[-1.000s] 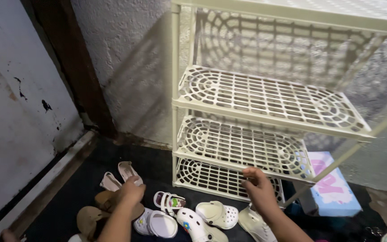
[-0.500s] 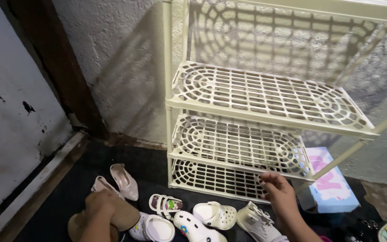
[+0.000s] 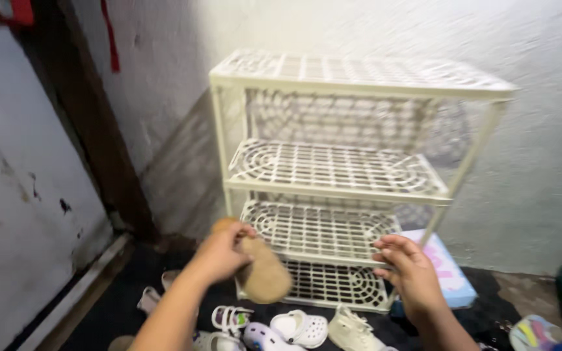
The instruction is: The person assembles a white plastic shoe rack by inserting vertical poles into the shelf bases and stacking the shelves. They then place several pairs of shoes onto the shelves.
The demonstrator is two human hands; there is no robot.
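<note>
My left hand (image 3: 221,252) holds a tan flat shoe (image 3: 263,272) lifted off the floor, in front of the lower shelves of a cream plastic shoe rack (image 3: 339,169). My right hand (image 3: 410,270) hovers with fingers apart and holds nothing, close to the front edge of the rack's second-lowest shelf (image 3: 323,229). All the rack's shelves are bare. On the dark floor below lie small shoes: a white clog (image 3: 299,327), a strappy white sandal (image 3: 231,318) and a white sneaker (image 3: 352,330).
A blue and pink box (image 3: 447,273) stands on the floor at the rack's right side. A rough white wall (image 3: 541,130) is behind, and a dark wooden door post (image 3: 92,123) and a pale worn door (image 3: 14,214) are at left.
My left hand has picked the tan shoe up off the floor and raised it toward the rack. The view has pulled back, so the whole rack shows. My right hand has risen slightly.
</note>
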